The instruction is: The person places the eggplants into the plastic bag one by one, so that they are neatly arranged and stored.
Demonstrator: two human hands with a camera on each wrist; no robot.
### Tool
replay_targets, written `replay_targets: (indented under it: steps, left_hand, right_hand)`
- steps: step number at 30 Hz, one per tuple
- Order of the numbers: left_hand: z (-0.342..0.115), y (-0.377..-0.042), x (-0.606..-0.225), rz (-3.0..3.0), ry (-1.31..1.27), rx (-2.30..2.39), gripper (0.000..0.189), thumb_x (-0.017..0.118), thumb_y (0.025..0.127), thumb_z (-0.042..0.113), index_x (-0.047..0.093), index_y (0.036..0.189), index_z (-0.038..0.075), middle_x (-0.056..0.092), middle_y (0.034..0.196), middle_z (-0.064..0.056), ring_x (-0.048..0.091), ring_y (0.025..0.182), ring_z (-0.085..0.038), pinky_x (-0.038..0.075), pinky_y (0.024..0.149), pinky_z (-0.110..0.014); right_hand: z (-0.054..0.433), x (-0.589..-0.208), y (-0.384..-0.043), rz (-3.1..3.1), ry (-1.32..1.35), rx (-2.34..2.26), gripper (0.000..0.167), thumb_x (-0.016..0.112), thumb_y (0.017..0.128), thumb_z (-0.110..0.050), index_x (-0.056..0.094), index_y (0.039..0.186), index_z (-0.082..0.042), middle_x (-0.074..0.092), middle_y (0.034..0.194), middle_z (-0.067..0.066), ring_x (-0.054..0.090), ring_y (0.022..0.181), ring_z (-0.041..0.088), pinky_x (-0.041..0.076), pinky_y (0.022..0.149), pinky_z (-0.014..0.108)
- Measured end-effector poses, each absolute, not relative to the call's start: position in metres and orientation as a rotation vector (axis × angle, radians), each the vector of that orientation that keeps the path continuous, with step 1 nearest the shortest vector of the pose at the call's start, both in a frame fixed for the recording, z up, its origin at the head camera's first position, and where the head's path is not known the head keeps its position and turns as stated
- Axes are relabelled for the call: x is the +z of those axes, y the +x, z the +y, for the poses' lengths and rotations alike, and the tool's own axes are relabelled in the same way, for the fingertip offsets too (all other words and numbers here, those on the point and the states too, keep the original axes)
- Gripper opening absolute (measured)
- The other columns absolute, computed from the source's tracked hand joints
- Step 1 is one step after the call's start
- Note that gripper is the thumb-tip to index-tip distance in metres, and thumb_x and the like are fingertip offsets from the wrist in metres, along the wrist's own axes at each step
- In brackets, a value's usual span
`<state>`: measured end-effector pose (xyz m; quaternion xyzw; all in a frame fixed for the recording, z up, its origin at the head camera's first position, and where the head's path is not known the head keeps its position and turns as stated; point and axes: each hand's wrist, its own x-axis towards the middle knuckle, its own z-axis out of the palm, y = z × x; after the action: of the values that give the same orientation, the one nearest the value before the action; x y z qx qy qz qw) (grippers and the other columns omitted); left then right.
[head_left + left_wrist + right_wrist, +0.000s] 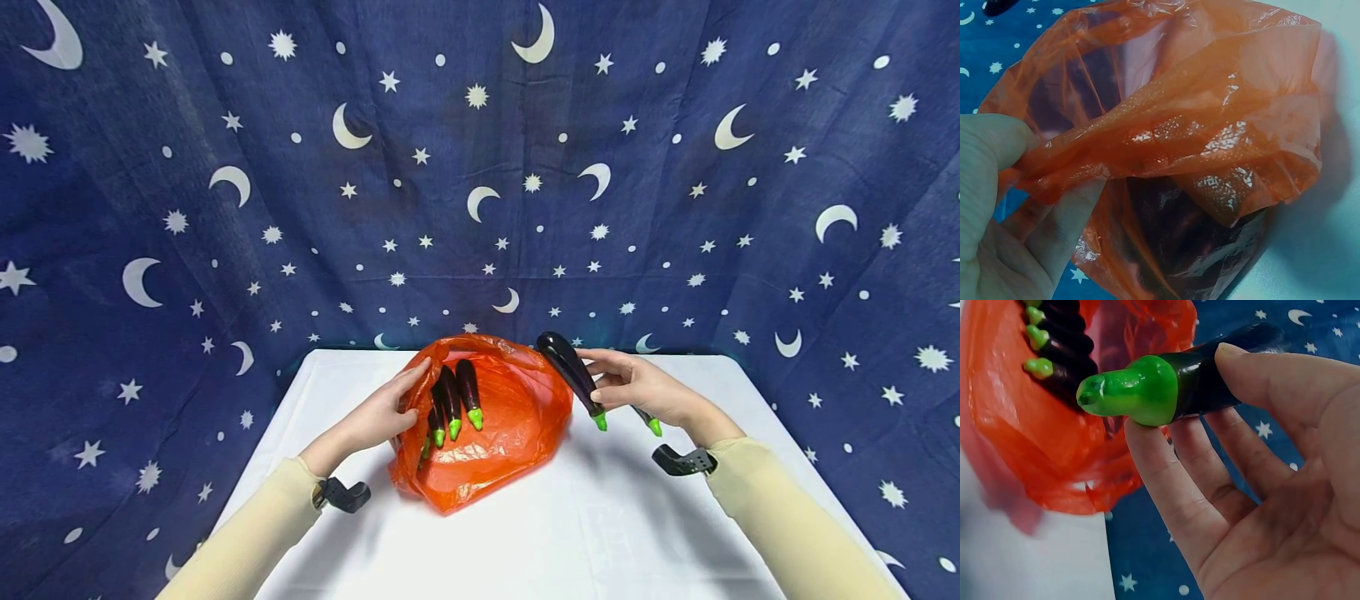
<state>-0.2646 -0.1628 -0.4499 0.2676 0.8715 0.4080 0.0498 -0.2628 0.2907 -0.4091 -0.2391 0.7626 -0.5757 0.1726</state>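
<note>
An orange plastic bag (498,467) lies with its mouth spread toward me. My left hand (384,410) pinches the left side of its rim between thumb and fingers, the film folded over in the left wrist view. Inside, several dark purple eggplants (468,387) lie side by side, green stem ends toward me. Just right of the bag, my right hand (641,385) holds another eggplant (568,363) aloft between thumb and fingertips, its green stem end (1154,390) tilted down. Behind that hand a further eggplant (656,427) shows only its green tip; the hand hides the rest.
The bag rests on a table with a white cloth (600,533). A dark blue curtain (480,250) with moons and stars hangs behind the table and at both sides. Each wrist carries a black camera mount (682,461).
</note>
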Motion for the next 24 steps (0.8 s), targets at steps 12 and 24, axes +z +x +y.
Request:
replay_targets:
  steps: [12,24]
  left_hand:
    - [-0.162,-0.264,-0.449,2.659,0.821,1.233,0.085,0.062,0.089,-0.004,0.026,0.164,0.015,0.026,0.166,-0.014,0.027,0.150,-0.032,0.027,0.119,-0.053]
    - [-0.162,-0.264,-0.448,2.664,0.813,1.242,0.086,0.063,0.089,-0.004,0.027,0.164,0.017,0.024,0.166,-0.013,0.030,0.148,-0.032,0.029,0.118,-0.053]
  right_hand:
    - [0.258,-0.422,-0.261,2.055,-0.766,-1.609,0.068,0.071,0.092,-0.003,0.046,0.155,-0.011,0.058,0.134,0.022,0.064,0.111,0.035,0.058,0.087,0.046]
    - [0.229,-0.443,-0.265,2.024,-0.732,-1.559,0.068,0.071,0.092,-0.006,0.046,0.155,-0.012,0.055,0.137,0.020,0.058,0.118,0.036,0.059,0.085,0.043]
